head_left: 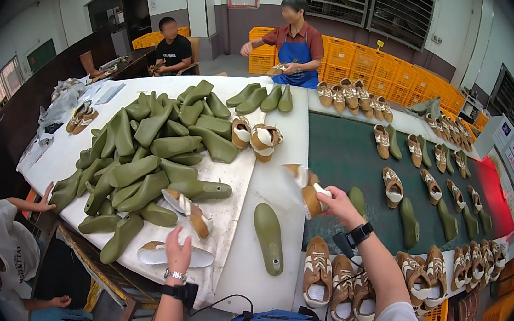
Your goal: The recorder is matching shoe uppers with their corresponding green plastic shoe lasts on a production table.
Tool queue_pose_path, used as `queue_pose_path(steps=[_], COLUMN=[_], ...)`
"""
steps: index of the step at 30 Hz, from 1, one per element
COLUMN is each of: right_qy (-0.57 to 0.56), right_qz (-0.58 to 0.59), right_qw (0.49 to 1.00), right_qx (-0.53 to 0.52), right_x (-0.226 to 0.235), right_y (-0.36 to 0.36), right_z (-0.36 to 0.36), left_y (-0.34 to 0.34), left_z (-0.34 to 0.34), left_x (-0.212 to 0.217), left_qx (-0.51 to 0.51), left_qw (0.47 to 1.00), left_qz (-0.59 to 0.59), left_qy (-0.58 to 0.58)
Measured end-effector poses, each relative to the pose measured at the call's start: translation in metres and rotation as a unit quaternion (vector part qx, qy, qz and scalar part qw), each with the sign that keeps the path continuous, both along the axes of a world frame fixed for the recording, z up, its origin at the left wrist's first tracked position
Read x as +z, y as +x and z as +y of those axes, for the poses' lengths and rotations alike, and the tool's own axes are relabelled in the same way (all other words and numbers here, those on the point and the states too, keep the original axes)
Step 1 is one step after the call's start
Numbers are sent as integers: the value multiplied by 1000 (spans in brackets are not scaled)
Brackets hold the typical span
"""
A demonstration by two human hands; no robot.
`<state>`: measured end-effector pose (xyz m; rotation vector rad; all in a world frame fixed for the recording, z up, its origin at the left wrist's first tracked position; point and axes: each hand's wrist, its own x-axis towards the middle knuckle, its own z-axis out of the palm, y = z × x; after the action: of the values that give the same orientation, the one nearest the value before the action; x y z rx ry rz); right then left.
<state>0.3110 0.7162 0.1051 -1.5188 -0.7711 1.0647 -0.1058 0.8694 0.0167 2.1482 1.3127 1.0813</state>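
Brown shoe (310, 200) with white parts, its front blurred, held over the border between the white surface (245, 282) and a dark green belt (343, 141). The right hand (338, 207), reached forward, has its grip closed on the shoe, near a white part. The left hand (177, 252), fingers loosely curled upward, has an empty, open grip beside a pale-soled shoe (201, 257); contact cannot be told. Between the hands lies an olive shoe last (269, 238); more lasts (142, 154) are heaped beyond.
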Motion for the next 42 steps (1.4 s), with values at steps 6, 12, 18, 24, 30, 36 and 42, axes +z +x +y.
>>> queue_pose_path(steps=[6,12,18,24,30,36,42], right_qy=[-123,-123,-251,-193,-158,-210,-173], right_qz=[-449,-543,-512,-562,-436,-512,-536], right_qw=[883,825,821,804,851,726,752], right_qx=[-62,-91,-22,-14,247,409,342], right_x=[-81,-115,-174,-160,-86,-59,-81], right_y=[90,125,133,115,1,-109,-131], right_z=[8,43,57,76,69,31,19], left_y=[-40,-37,-43,-53,-18,36,105], left_z=[-8,-2,15,13,-8,-31,-46], left_x=[-42,-60,-69,-81,-53,-12,-36], left_qx=[188,261,361,271,203,-1,-183], left_qw=[976,962,899,927,926,995,947], left_qz=[102,-30,-216,-217,-263,-85,-131], left_qy=[-27,-77,-123,-143,-180,-46,-231])
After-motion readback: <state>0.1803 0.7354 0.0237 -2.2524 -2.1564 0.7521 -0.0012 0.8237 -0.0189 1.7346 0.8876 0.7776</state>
